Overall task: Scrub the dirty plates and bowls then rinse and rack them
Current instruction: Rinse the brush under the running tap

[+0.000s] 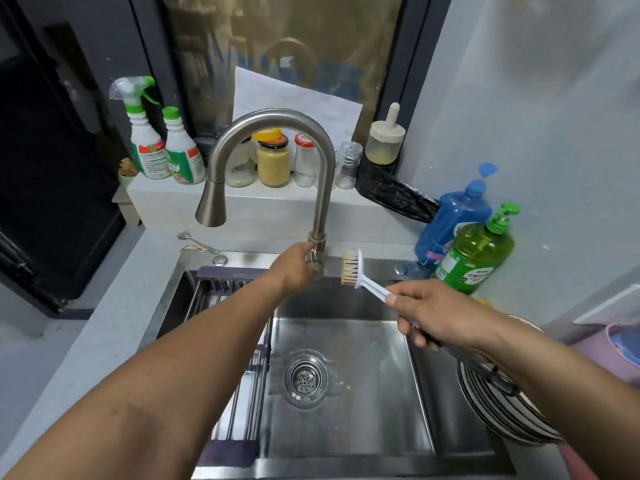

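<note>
Setting: a stainless steel sink set in a pale counter under a dark window, seen from above.
Plates: a stack of striped plates stands tilted at the sink's right edge, partly hidden by the right forearm; how many there are, and whether bowls sit among them, I cannot tell.
Brush: a white-handled dish brush with pale bristles is held up over the back of the basin, just right of the tap's base, bristles turned towards the tap.
Right hand: the right hand grips the brush handle, fingers wrapped round it.
Left hand: the left hand reaches to the base of the faucet, fingers curled about the lever there.
Water: no stream shows from the spout.
Basin: nothing lies in it; only the drain strainer shows.
Rack: a roll-up drying rack spans the sink's left side and carries nothing.
Soap: a green pump bottle and a blue bottle stand at the back right corner.
Sill: 2 spray bottles and several jars line the ledge behind.
Progress: judging by the bare rack and basin, the job looks barely begun; scrubbing, rinsing and racking all appear to remain.
</note>
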